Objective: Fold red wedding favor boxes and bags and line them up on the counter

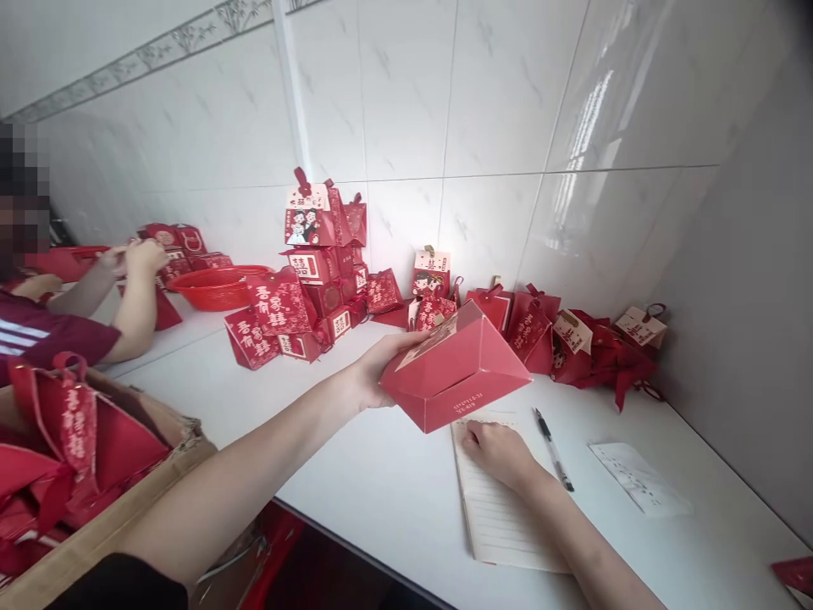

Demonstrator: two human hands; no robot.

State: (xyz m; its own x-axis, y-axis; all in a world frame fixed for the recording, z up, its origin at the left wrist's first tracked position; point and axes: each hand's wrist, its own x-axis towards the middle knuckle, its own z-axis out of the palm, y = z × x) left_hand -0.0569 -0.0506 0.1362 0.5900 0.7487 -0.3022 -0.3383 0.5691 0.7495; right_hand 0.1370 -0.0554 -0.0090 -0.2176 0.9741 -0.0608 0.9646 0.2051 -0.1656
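Note:
My left hand (374,373) grips a red paper gift box (457,373) and holds it tilted above the white counter (381,474), its underside with small printed text facing me. My right hand (499,453) rests on a lined notebook (501,517) on the counter, just below the box. Its fingers are curled under, and nothing shows in them. A black pen (554,451) lies right of the notebook.
Stacked red wedding boxes (318,271) and more red boxes with ribbons (572,339) line the tiled wall. A red basket (216,288) sits at left. Another person's hands (136,258) work there. A cardboard carton of red boxes (76,457) is near left. A paper slip (638,479) lies right.

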